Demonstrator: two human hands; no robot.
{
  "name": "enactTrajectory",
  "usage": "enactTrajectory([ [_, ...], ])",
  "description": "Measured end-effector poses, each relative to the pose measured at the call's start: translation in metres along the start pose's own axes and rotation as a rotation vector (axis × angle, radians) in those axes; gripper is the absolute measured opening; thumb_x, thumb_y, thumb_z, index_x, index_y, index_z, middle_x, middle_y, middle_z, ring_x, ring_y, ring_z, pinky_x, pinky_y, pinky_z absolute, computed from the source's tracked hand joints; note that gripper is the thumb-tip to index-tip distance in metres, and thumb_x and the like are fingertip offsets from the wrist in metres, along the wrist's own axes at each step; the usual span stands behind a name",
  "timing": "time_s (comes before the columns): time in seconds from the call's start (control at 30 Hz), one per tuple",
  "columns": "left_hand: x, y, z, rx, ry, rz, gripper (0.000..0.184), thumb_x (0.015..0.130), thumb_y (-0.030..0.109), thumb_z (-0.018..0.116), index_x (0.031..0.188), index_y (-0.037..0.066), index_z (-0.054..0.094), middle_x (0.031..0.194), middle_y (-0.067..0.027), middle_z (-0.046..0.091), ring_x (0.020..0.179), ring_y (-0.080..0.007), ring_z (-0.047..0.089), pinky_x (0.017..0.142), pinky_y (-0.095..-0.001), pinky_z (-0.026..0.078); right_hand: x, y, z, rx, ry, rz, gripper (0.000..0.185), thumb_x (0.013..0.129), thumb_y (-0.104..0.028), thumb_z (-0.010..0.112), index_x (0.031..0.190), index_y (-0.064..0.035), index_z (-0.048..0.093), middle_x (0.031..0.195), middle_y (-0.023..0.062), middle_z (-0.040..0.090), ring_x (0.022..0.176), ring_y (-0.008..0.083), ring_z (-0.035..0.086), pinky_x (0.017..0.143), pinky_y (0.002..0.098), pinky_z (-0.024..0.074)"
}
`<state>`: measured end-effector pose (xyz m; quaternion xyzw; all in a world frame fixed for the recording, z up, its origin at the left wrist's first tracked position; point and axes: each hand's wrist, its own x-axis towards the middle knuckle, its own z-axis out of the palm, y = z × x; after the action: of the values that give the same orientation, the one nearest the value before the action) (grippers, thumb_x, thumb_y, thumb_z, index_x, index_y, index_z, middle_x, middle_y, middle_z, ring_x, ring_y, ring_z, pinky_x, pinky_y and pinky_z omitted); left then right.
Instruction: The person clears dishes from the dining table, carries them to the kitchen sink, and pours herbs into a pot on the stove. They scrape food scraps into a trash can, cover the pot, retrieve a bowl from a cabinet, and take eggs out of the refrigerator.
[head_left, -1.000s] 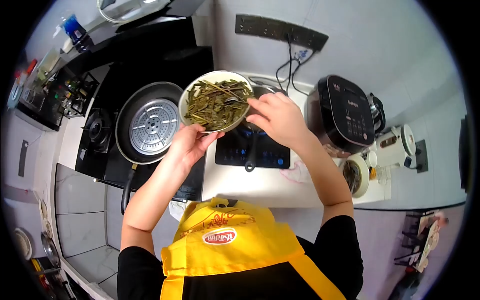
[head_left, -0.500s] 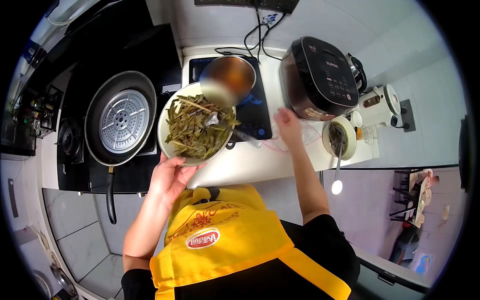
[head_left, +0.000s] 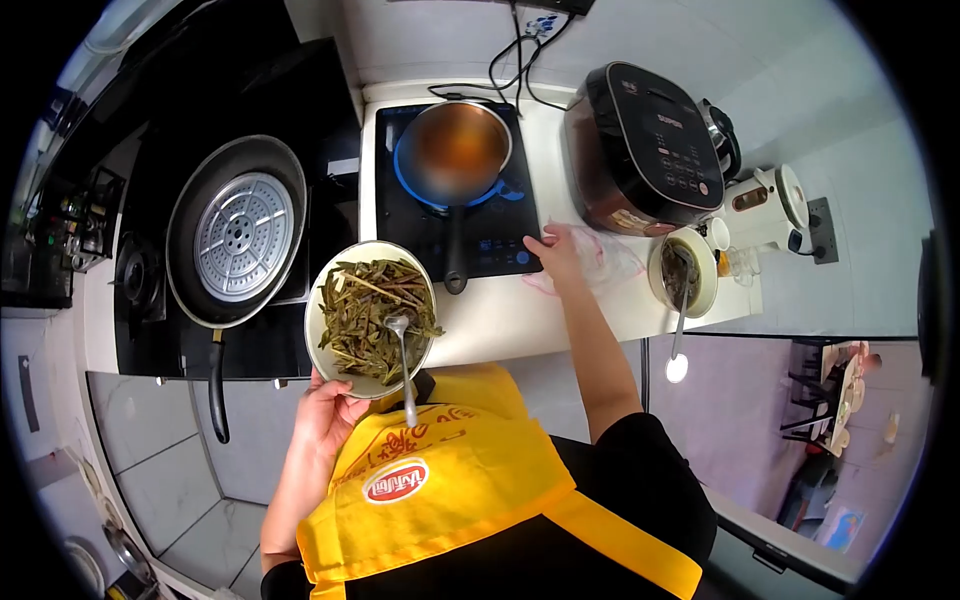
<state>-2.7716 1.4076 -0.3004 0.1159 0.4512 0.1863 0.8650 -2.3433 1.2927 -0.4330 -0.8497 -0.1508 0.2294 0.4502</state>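
Observation:
A cream bowl (head_left: 315, 325) of cooked, stringy greens (head_left: 365, 315) rests in my left hand (head_left: 328, 415), which grips its near rim, thumb on top. A metal spoon (head_left: 409, 380) leans in the greens, its handle over the near edge. My right hand (head_left: 556, 250) is empty, fingers apart, at the right edge of the black induction cooktop (head_left: 400, 235), close to its control panel. On the cooktop stands a small saucepan (head_left: 460, 150) with blurred reddish-brown contents, its black handle (head_left: 455, 250) pointing toward me. A crumpled clear plastic bag (head_left: 605, 262) lies beside my right hand.
Left of me, a frying pan (head_left: 180, 230) holding a perforated steamer plate (head_left: 242, 237) sits on the black stove. A dark rice cooker (head_left: 640, 150) stands at the back right. Farther right are a bowl (head_left: 703, 290) with a ladle (head_left: 682, 325) and a white appliance (head_left: 765, 210).
The bowl has moved from beside the saucepan toward my body, and the spoon's handle has swung to point at me. My right hand has shifted slightly left, to the cooktop's edge.

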Motion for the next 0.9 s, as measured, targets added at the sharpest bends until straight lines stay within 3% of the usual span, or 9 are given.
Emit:
enactTrajectory([
  [0.13, -0.002, -0.009, -0.010, -0.010, 0.051, 0.047, 0.060, 0.082, -0.010, 0.041, 0.135, 0.018, 0.035, 0.111, -0.0169, 0.057, 0.079, -0.0265, 0.067, 0.067, -0.0400, 0.063, 0.006, 0.005, -0.001, -0.198, 0.049, -0.020, 0.062, 0.070, -0.030, 0.081, 0.115, 0.0016, 0.054, 0.098, 0.0134, 0.059, 0.091, 0.0233, 0.058, 0.080, 0.0331, 0.0478],
  [0.27, -0.003, -0.010, -0.014, 0.089, 0.208, 0.085, 0.062, 0.081, -0.010, 0.043, 0.133, 0.024, 0.035, 0.118, -0.0103, 0.054, 0.089, -0.0229, 0.064, 0.062, -0.0351, 0.062, -0.018, -0.010, -0.001, -0.103, 0.272, -0.403, 0.036, 0.081, -0.026, 0.074, 0.101, -0.0009, 0.058, 0.082, 0.0045, 0.053, 0.073, 0.0135, 0.050, 0.068, 0.0260, 0.0439],
  [0.4, 0.002, -0.016, -0.022, 0.051, 0.197, 0.141, 0.071, 0.081, -0.012, 0.042, 0.140, 0.026, 0.029, 0.125, -0.0096, 0.050, 0.098, -0.0263, 0.063, 0.063, -0.0333, 0.063, -0.118, -0.052, 0.003, -0.033, 0.052, -0.439, 0.018, 0.083, -0.015, 0.070, 0.084, -0.0048, 0.055, 0.071, 0.0004, 0.051, 0.067, 0.0105, 0.048, 0.064, 0.0237, 0.0413],
  [0.47, 0.005, -0.022, -0.026, 0.027, 0.201, 0.180, 0.071, 0.081, -0.012, 0.041, 0.140, 0.025, 0.028, 0.126, -0.0096, 0.049, 0.100, -0.0275, 0.062, 0.064, -0.0337, 0.063, -0.162, -0.064, 0.009, -0.041, -0.312, -0.771, 0.016, 0.080, -0.014, 0.071, 0.086, -0.0059, 0.059, 0.081, 0.0057, 0.057, 0.071, 0.0170, 0.053, 0.063, 0.0297, 0.0432],
  [0.53, 0.005, -0.029, -0.024, 0.016, 0.253, 0.209, 0.071, 0.081, -0.012, 0.041, 0.140, 0.025, 0.027, 0.127, -0.0101, 0.049, 0.102, -0.0276, 0.061, 0.064, -0.0334, 0.063, -0.191, -0.100, 0.033, -0.082, -0.681, -0.890, 0.021, 0.078, -0.018, 0.073, 0.093, -0.0074, 0.063, 0.082, 0.0056, 0.058, 0.070, 0.0195, 0.054, 0.062, 0.0323, 0.0451],
  [0.6, 0.006, -0.038, -0.024, 0.003, 0.303, 0.239, 0.071, 0.080, -0.012, 0.041, 0.139, 0.024, 0.027, 0.127, -0.0105, 0.048, 0.104, -0.0277, 0.060, 0.064, -0.0331, 0.062, -0.205, -0.138, 0.070, -0.114, -0.813, -1.249, 0.030, 0.077, -0.024, 0.073, 0.101, -0.0092, 0.064, 0.082, 0.0040, 0.057, 0.073, 0.0206, 0.054, 0.067, 0.0339, 0.0472],
  [0.73, -0.001, -0.065, -0.019, -0.158, 0.356, 0.362, 0.071, 0.080, -0.013, 0.042, 0.140, 0.023, 0.027, 0.128, -0.0109, 0.048, 0.112, -0.0282, 0.054, 0.069, -0.0329, 0.059, -0.241, -0.140, 0.125, -0.344, -0.931, -1.465, 0.035, 0.077, -0.031, 0.069, 0.104, -0.0094, 0.064, 0.080, 0.0026, 0.054, 0.078, 0.0199, 0.055, 0.070, 0.0327, 0.0465],
  [0.8, -0.007, -0.080, -0.028, -0.317, 0.469, 0.513, 0.062, 0.081, -0.013, 0.043, 0.135, 0.016, 0.032, 0.124, -0.0132, 0.051, 0.106, -0.0289, 0.057, 0.063, -0.0321, 0.057, -0.253, -0.135, 0.137, -0.395, -0.994, -1.570, 0.035, 0.077, -0.031, 0.068, 0.104, -0.0094, 0.064, 0.079, 0.0022, 0.053, 0.080, 0.0196, 0.055, 0.070, 0.0322, 0.0460],
  [0.9, -0.032, -0.100, -0.047, -0.448, 0.555, 0.557, 0.064, 0.079, -0.013, 0.042, 0.134, 0.019, 0.032, 0.119, -0.0131, 0.052, 0.097, -0.0268, 0.060, 0.058, -0.0324, 0.056, -0.271, -0.131, 0.144, -0.338, -1.087, -1.691, 0.028, 0.079, -0.028, 0.065, 0.100, -0.0096, 0.063, 0.077, 0.0003, 0.052, 0.076, 0.0185, 0.054, 0.065, 0.0321, 0.0438],
])
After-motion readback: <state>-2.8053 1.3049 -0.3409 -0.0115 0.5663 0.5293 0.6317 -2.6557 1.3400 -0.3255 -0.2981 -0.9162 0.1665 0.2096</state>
